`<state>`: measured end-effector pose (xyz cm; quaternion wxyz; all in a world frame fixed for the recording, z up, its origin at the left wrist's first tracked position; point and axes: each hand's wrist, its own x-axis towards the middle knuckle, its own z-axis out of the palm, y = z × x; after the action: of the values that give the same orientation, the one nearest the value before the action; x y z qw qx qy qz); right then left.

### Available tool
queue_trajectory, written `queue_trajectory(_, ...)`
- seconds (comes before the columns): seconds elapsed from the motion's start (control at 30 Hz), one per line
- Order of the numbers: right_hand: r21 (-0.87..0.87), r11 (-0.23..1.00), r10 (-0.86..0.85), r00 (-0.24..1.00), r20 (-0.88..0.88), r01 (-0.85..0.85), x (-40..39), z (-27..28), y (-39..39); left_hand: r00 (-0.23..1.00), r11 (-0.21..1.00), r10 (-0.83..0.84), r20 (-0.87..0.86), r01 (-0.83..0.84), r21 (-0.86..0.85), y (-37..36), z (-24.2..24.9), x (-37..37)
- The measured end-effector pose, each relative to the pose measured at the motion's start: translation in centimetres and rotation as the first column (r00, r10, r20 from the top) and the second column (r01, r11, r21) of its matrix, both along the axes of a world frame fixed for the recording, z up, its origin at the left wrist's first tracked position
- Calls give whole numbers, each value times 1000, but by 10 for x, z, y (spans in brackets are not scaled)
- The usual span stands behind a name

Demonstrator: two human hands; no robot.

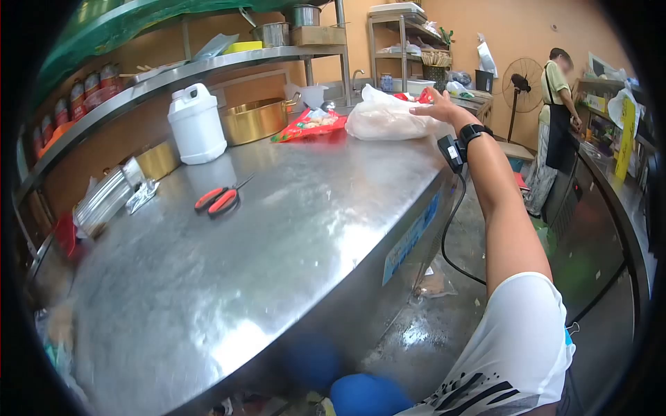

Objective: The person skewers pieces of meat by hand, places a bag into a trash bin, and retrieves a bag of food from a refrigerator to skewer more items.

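My right hand (440, 109) reaches out to the far end of the steel counter (277, 201), its fingers stretched and apart. It is at the right side of a bulging white plastic bag (388, 119), with the fingertips overlapping the bag's top in this view. Just beyond the fingers shows something red (424, 94), partly hidden. Left of the bag lies an opened red packet (313, 127) with pale pieces on it. Red-handled scissors (220, 200) rest nearer on the counter. My left hand is out of view.
A white jug (197, 126) and a brass-coloured pot (255, 119) stand along the counter's back, under a shelf (243, 58) with pots. On the right, a person in a dark apron (557, 118) stands at another counter (610, 180). A cable (447, 243) hangs from my wrist.
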<state>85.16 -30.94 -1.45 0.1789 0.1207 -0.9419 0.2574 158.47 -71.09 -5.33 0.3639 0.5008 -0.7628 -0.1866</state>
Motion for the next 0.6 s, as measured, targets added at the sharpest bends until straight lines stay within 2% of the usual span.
queue_trajectory(0.03,-10,1000,-16,1000,12,16,-7,1,-1,1000,1000,-2,-2,2,2,-4,0,6)
queue_trajectory(0.07,-7,1000,-15,1000,6,15,-22,-1,-1,996,998,70,62,-70,-1,-2,2,6)
queue_trajectory(0.17,85,996,26,999,22,-27,-45,-3,-1,972,983,182,147,-181,-21,-4,-1,0)
queue_trajectory(0.23,-63,989,136,991,8,-135,-44,-6,-1,966,979,205,154,-203,-29,-9,-4,0)
queue_trajectory(0.27,-47,990,134,991,21,-133,-45,-9,-2,964,977,215,156,-213,-32,-12,-4,1)
queue_trajectory(0.37,-299,914,322,939,118,-275,-50,-16,-3,959,973,232,163,-226,-54,-18,-5,2)
queue_trajectory(0.43,-334,899,324,944,67,-284,-68,-26,-5,957,970,241,162,-233,-67,-22,-7,8)
queue_trajectory(0.5,-344,867,356,931,-80,-361,-59,-32,-14,959,971,237,159,-227,-78,-25,-11,10)
queue_trajectory(0.53,-308,888,314,939,-139,-342,-53,-33,-17,960,971,234,156,-223,-86,-27,-13,13)
queue_trajectory(0.6,-349,887,283,953,-110,-304,-34,-31,-22,963,972,222,155,-207,-109,-28,-16,17)
